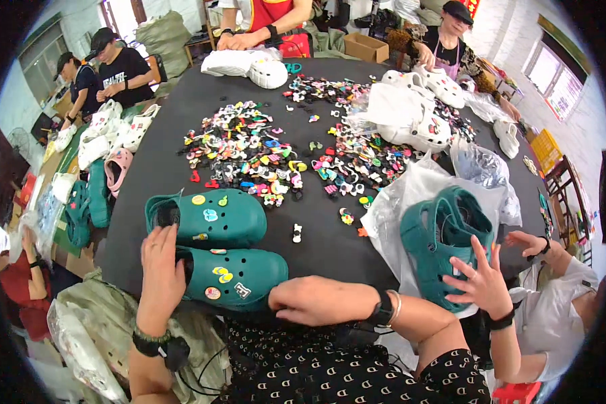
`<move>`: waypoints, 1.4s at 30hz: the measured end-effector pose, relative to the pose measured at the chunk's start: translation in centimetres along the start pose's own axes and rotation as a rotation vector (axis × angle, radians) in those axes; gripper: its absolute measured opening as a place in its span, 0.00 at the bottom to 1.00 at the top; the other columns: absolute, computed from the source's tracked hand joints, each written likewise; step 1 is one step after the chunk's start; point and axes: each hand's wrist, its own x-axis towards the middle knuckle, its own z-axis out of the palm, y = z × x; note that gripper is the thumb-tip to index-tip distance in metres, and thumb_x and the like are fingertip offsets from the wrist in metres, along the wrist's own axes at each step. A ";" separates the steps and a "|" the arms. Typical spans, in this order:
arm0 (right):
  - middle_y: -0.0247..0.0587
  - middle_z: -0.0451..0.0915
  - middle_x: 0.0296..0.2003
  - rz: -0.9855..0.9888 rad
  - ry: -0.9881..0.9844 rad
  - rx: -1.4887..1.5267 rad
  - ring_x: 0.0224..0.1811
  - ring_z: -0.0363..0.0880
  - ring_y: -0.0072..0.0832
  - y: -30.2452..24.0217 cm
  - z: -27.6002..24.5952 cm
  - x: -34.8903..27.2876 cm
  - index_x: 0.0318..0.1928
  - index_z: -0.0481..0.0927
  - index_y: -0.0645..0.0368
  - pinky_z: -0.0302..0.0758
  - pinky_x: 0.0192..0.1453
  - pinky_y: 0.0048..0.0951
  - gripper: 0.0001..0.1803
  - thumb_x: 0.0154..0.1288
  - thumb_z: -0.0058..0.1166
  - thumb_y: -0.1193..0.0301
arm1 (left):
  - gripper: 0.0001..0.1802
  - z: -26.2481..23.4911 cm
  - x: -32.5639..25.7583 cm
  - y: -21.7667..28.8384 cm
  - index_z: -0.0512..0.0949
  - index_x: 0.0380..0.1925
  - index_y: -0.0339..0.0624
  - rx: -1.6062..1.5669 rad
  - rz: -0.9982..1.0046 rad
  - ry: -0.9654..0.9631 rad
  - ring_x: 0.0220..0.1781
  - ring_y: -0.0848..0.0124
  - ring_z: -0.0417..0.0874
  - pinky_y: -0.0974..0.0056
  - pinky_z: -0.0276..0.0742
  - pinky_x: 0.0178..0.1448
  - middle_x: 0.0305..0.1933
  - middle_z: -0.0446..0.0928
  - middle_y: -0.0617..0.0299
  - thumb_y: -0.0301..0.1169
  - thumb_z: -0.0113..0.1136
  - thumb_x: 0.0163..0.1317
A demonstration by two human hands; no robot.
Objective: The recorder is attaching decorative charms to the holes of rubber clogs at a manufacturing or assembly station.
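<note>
Two dark green clogs lie side by side in front of me, toes to the right. The near clog (256, 271) carries yellow flip-flop, round and letter-shaped charms; the far clog (232, 217) has a light blue flip-flop charm and others. At the heel end, my left hand (160, 269) is closed around the near clog, its fingertips partly hidden. My right hand (323, 299) is closed at that clog's toe, fingers curled against it and partly out of sight. A small white and black charm (297, 233) lies just beyond the clogs.
Piles of colourful shoe charms (242, 151) cover the middle of the black table (161, 145). At right, a co-worker's spread hand (479, 279) is at another green pair (441, 262) on plastic. White clogs (427, 131) lie farther back. Several people work around the table.
</note>
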 end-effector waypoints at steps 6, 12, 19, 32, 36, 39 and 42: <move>0.51 0.79 0.36 0.193 0.254 -0.170 0.41 0.79 0.51 2.4 -2.0 -3.1 0.40 0.75 0.62 0.76 0.46 0.47 0.10 0.64 0.57 0.69 | 0.19 -3.8 -1.0 2.9 0.75 0.49 0.36 -0.047 -0.055 0.138 0.57 0.51 0.73 0.52 0.70 0.60 0.54 0.74 0.47 0.17 0.55 0.56; 0.51 0.79 0.33 0.436 0.705 -0.584 0.38 0.80 0.50 5.5 -6.7 -4.3 0.36 0.76 0.61 0.77 0.43 0.45 0.13 0.60 0.63 0.66 | 0.13 -2.5 -1.7 3.5 0.77 0.37 0.31 -0.404 -0.305 -0.235 0.33 0.58 0.81 0.59 0.76 0.40 0.32 0.80 0.51 0.33 0.65 0.63; 0.54 0.82 0.34 0.723 0.559 -0.828 0.41 0.83 0.49 9.1 -10.0 -2.9 0.38 0.77 0.64 0.79 0.46 0.46 0.32 0.49 0.70 0.46 | 0.25 -0.8 2.6 1.8 0.80 0.47 0.31 -1.102 -0.712 -0.716 0.43 0.72 0.84 0.65 0.78 0.47 0.45 0.84 0.60 0.47 0.61 0.67; 0.48 0.84 0.29 0.649 0.447 -0.578 0.37 0.84 0.46 10.7 -11.1 -2.0 0.31 0.82 0.60 0.78 0.43 0.43 0.12 0.52 0.69 0.67 | 0.20 1.0 1.5 1.8 0.77 0.56 0.39 -1.368 -0.723 -0.741 0.50 0.71 0.83 0.64 0.80 0.55 0.52 0.82 0.62 0.31 0.64 0.64; 0.49 0.84 0.31 0.413 0.641 -0.575 0.34 0.84 0.46 9.5 -11.3 -1.0 0.35 0.83 0.60 0.78 0.41 0.42 0.05 0.58 0.61 0.73 | 0.20 0.5 0.9 1.9 0.76 0.56 0.37 -1.481 -0.755 -0.706 0.51 0.71 0.83 0.63 0.78 0.57 0.53 0.82 0.61 0.29 0.64 0.64; 0.49 0.84 0.32 0.263 0.664 -0.458 0.34 0.84 0.44 5.8 -10.7 1.0 0.37 0.82 0.61 0.79 0.40 0.38 0.05 0.60 0.60 0.75 | 0.21 0.8 0.1 1.6 0.76 0.57 0.36 -1.507 -0.746 -0.672 0.52 0.71 0.82 0.63 0.77 0.59 0.54 0.81 0.61 0.29 0.64 0.64; 0.45 0.83 0.34 0.081 0.557 -0.101 0.36 0.84 0.39 2.5 -8.3 3.3 0.39 0.81 0.61 0.79 0.40 0.35 0.06 0.60 0.61 0.77 | 0.22 1.1 -0.6 1.4 0.76 0.58 0.35 -1.517 -0.725 -0.660 0.54 0.70 0.81 0.63 0.76 0.61 0.55 0.81 0.60 0.28 0.63 0.64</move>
